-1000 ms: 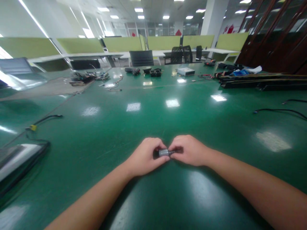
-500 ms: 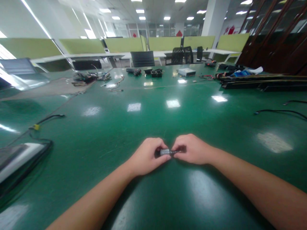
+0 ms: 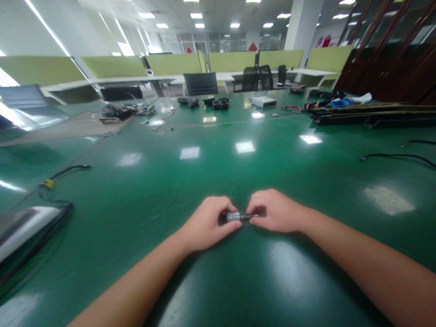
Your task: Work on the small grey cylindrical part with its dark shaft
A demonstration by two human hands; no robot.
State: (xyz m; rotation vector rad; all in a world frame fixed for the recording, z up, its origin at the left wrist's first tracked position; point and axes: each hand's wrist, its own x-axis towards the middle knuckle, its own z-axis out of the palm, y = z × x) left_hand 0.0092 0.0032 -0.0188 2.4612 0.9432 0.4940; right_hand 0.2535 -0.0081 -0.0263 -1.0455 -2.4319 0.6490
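In the head view, my left hand (image 3: 211, 223) is closed, with thumb and fingers around a small silver cylinder (image 3: 233, 216). A thin dark rod (image 3: 245, 217) extends from the cylinder's right end, in line with it. My right hand (image 3: 275, 211) pinches the rod's far end between thumb and fingertips. Both hands are just over the green tabletop (image 3: 211, 181), the cylinder lying level between them. The fingers hide both ends of the piece, and its exact kind cannot be made out.
At left lies a grey-and-white device (image 3: 27, 229) edged by a black cable. Another black cable (image 3: 398, 158) lies at right. Farther back are black parts (image 3: 218, 104), a silver box (image 3: 263, 101), tangled wires (image 3: 127, 111) and long black rails (image 3: 374, 116).
My right hand has shifted slightly to the right, away from the left. A little more of the dark rod shows between them. The left hand keeps its hold on the cylinder.
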